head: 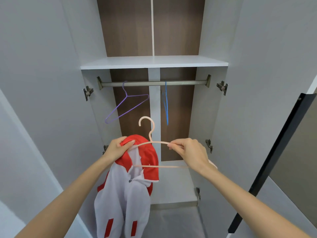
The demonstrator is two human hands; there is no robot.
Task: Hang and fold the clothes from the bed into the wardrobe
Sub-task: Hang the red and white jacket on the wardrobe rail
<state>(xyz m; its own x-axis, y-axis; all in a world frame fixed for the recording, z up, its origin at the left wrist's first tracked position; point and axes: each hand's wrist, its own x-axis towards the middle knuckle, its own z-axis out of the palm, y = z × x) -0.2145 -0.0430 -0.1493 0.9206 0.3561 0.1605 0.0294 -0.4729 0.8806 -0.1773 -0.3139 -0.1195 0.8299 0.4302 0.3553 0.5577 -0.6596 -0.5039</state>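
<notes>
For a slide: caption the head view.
Left hand grips a red-and-white hoodie, right hand pinches a pink hanger, before the wardrobe rail.

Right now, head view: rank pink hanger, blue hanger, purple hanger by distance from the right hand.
1. Pink hanger: pinched in the grip of the right hand.
2. Blue hanger: on the rail, up and slightly left.
3. Purple hanger: on the rail, farther left.

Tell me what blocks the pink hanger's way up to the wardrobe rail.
Nothing visible does. The pink hanger sits below the rail; the purple hanger and blue hanger leave a free stretch between them.
</notes>
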